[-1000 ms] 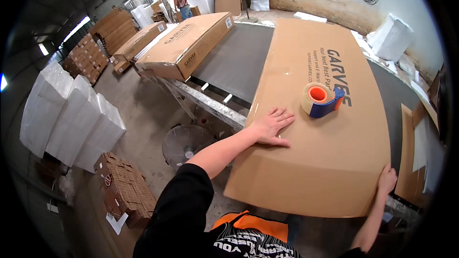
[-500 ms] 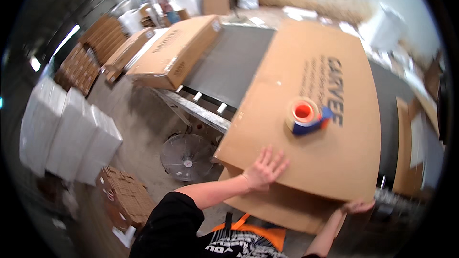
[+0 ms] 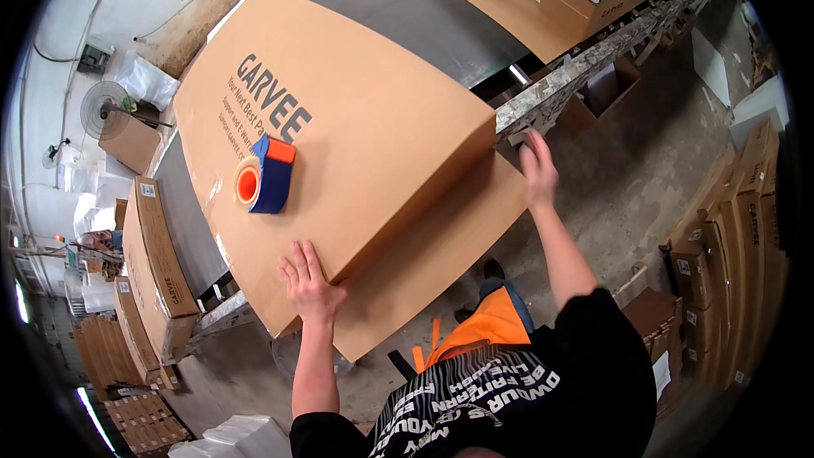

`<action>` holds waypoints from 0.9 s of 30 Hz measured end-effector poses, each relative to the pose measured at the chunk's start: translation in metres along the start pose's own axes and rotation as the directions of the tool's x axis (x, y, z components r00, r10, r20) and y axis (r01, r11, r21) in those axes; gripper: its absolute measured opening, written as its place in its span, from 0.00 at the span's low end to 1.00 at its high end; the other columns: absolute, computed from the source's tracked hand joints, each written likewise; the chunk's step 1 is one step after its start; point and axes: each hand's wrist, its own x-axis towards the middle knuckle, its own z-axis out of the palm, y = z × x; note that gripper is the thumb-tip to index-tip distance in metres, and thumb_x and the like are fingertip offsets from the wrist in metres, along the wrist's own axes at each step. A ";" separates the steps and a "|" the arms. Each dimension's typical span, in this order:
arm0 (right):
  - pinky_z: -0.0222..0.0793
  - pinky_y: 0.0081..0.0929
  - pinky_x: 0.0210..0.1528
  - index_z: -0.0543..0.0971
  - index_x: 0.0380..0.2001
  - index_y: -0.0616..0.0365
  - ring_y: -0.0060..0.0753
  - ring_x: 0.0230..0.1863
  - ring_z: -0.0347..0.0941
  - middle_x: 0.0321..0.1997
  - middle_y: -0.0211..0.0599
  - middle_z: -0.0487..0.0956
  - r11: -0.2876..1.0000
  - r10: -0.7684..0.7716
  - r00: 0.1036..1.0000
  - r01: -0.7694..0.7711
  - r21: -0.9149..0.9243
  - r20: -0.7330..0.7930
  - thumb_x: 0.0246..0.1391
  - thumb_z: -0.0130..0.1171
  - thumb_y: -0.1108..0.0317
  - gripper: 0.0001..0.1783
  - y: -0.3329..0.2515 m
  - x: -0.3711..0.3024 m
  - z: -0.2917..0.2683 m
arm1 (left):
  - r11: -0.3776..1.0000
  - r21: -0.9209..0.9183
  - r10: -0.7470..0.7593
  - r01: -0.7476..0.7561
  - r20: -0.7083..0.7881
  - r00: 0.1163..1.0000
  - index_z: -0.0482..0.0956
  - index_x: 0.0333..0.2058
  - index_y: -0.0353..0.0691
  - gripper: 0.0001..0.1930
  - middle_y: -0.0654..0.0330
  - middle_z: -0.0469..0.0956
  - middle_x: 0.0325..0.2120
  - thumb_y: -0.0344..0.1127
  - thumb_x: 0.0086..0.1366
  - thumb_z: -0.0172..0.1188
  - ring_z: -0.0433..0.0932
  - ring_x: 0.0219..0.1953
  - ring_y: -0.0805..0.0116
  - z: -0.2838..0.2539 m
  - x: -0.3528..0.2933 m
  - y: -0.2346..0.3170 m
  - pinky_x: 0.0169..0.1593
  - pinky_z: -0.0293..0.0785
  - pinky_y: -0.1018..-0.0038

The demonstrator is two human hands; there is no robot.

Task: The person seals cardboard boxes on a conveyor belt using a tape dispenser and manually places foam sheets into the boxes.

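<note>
A large brown cardboard box (image 3: pixel 339 110) lies in front of me, with dark print on its top. From its near side a long flap (image 3: pixel 424 263) juts out toward me. My left hand (image 3: pixel 314 284) rests flat on the box top by the near left corner, its fingers spread. At the flap's right end, my right hand (image 3: pixel 539 171) reaches up beside the edge with fingers stretched out; its contact with the cardboard is hard to tell. A blue and orange tape dispenser (image 3: pixel 273 176) with a roll of tape sits on the box, held by neither hand.
The box lies across a dark conveyor belt (image 3: pixel 381 13) with a worn metal side rail (image 3: pixel 585 68). Farther right on the belt is an opened carton (image 3: pixel 568 0). A closed carton (image 3: pixel 157 271) stands at left. Flat cartons (image 3: pixel 729 263) are stacked at right.
My view has swung round to the right, so the box appears turned. My left hand still lies on its top, and my right hand is still by the flap's right end.
</note>
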 end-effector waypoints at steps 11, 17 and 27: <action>0.46 0.38 0.70 0.53 0.64 0.71 0.47 0.67 0.52 0.67 0.53 0.57 0.446 0.477 0.869 -0.371 0.814 0.134 0.56 0.53 0.46 0.45 -0.091 0.006 0.134 | 0.993 -0.115 0.004 0.000 0.034 0.999 0.61 0.63 0.33 0.55 0.41 0.61 0.63 0.48 0.37 0.78 0.59 0.62 0.28 -0.017 0.006 0.007 0.66 0.55 0.46; 0.33 0.48 0.73 0.40 0.66 0.76 0.59 0.74 0.37 0.71 0.69 0.42 0.948 0.287 0.923 -0.312 -0.062 -0.256 0.49 0.60 0.51 0.57 -0.102 0.001 0.172 | 0.955 0.001 0.294 -0.297 0.132 0.947 0.59 0.65 0.38 0.55 0.42 0.57 0.66 0.52 0.39 0.74 0.57 0.62 0.24 -0.014 0.060 0.056 0.64 0.56 0.42; 0.38 0.47 0.74 0.52 0.65 0.71 0.61 0.71 0.46 0.67 0.64 0.56 0.742 -0.377 0.921 0.241 -0.625 -0.092 0.44 0.64 0.67 0.48 -0.132 0.092 0.231 | 0.970 -0.167 0.202 -0.176 0.149 0.968 0.54 0.67 0.37 0.51 0.38 0.55 0.66 0.55 0.51 0.67 0.58 0.59 0.18 -0.008 0.161 0.110 0.62 0.51 0.32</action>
